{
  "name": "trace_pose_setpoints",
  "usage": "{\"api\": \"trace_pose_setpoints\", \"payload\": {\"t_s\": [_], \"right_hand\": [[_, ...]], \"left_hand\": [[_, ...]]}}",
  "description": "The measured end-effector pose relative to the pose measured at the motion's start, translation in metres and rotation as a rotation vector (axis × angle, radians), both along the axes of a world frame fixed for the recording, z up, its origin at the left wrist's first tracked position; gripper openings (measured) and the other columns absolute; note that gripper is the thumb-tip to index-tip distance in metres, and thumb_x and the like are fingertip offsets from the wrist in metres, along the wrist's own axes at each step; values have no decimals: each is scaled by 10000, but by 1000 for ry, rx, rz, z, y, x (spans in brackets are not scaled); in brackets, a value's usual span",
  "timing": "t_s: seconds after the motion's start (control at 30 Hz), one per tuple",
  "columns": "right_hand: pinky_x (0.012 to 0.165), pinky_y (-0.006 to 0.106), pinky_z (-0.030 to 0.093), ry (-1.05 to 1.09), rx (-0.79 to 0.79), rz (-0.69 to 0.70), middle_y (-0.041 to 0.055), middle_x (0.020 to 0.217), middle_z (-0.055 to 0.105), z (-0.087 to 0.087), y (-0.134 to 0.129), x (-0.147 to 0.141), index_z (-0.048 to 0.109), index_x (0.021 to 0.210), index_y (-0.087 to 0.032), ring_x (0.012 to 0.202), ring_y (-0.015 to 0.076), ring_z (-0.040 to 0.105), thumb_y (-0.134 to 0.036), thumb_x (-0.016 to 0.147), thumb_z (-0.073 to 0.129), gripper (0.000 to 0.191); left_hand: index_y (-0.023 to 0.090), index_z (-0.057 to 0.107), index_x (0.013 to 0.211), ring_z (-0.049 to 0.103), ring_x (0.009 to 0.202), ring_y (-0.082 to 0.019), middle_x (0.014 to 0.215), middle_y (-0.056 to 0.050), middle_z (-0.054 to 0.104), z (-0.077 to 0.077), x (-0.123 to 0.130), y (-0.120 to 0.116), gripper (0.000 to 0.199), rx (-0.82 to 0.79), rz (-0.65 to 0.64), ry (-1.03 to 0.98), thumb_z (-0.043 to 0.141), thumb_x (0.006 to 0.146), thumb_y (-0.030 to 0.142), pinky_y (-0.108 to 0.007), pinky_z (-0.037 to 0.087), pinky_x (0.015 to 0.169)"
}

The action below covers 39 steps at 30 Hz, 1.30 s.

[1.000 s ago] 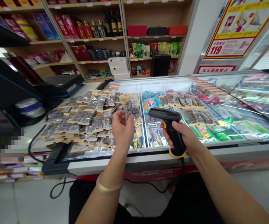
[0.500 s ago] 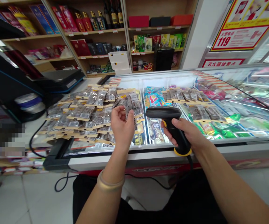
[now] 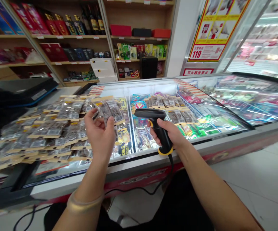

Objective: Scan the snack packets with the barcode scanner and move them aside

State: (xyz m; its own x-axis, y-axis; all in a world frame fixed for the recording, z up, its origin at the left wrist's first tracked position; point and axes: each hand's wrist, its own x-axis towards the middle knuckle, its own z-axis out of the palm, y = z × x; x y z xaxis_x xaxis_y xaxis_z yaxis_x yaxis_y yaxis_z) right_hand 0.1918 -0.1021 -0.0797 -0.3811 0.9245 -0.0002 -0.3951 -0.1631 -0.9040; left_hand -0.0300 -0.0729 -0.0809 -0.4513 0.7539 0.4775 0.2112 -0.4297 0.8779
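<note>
My left hand (image 3: 100, 136), with a pale gold bangle on the wrist, holds clear snack packets (image 3: 107, 110) with tan edges between thumb and fingers. In my right hand (image 3: 169, 133) is a black and yellow handheld scanner (image 3: 163, 131), its head pointing left toward the packets. A large pile of similar packets (image 3: 49, 128) spreads over the glass top to the left of my left hand. Two rows of the same packets (image 3: 182, 117) lie on the glass beyond the scanner.
Under the glass of the freezer (image 3: 201, 146) are colourful bags. A black device (image 3: 32, 91) stands at the back left. Shelves (image 3: 78, 36) with bottles and boxes line the wall. The scanner's cable (image 3: 139, 190) hangs along the freezer front.
The view has turned to the right, so the pile and both hands appear further left. Both hands keep their grips, and the held packets still face the scanner.
</note>
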Motion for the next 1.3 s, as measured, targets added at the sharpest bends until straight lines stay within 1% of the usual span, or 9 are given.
{"api": "trace_pose_setpoints", "payload": {"t_s": [0.17,0.4,0.53,0.67,0.83,0.97,1.1,1.2,1.3], "right_hand": [[373,194,421,33,25,-211,-30,594,588,10,6,58,619,870,-168,419,88,517,-598,719,770,480],[360,182,391,25,-125,-423,-26,557,552,6,17,113,607,852,-167,397,83,474,-539,880,621,373],[372,188,393,-10,-200,-455,-15,539,547,-2,22,117,598,851,-170,405,92,469,-553,886,613,385],[376,192,398,-36,-256,-477,-5,527,547,-4,22,114,595,853,-166,407,100,476,-519,913,584,359],[366,187,393,-51,-266,-468,-6,536,544,-4,19,115,593,822,-165,404,96,474,-524,885,614,365],[371,193,409,-55,-242,-488,-4,561,543,-6,16,119,614,821,-165,410,96,478,-529,856,634,367],[378,199,425,-38,-169,-489,-11,581,545,-3,11,110,627,844,-169,410,92,470,-561,811,673,396],[379,201,424,-30,-116,-403,-15,589,552,4,5,83,623,869,-177,416,95,481,-586,782,696,424],[374,198,415,-10,-123,-292,-22,585,555,10,-2,43,606,871,-185,416,96,487,-592,772,702,429]], "left_hand": [[259,470,1357,525,573,-125,693,50,538,11,48,5,614,-89,-190,120,661,778,188,-246,443,581],[226,597,1200,577,619,-154,705,24,569,2,128,17,349,-507,-368,416,578,855,177,-273,443,612],[213,524,1323,685,835,-223,927,-57,697,1,140,22,414,-595,-379,700,549,912,253,-334,492,765],[147,445,1438,650,1132,-344,1162,-177,704,2,140,20,519,-588,-389,1065,484,956,335,-435,482,911],[136,408,1484,628,1183,-346,1222,-201,686,7,143,9,548,-596,-387,1203,436,980,349,-448,475,959],[146,485,1429,622,1151,-313,1162,-171,688,10,124,2,507,-414,-310,1109,469,966,349,-445,464,995],[183,611,1290,614,1055,-279,1070,-122,673,12,67,-8,401,-200,-105,972,545,915,310,-436,482,955],[197,677,1170,593,1050,-293,1078,-125,647,12,16,-16,327,-152,146,917,600,877,320,-468,463,968],[187,705,1102,557,1122,-346,1119,-156,619,7,-22,-23,301,-212,356,908,624,855,338,-532,418,1008]]}}
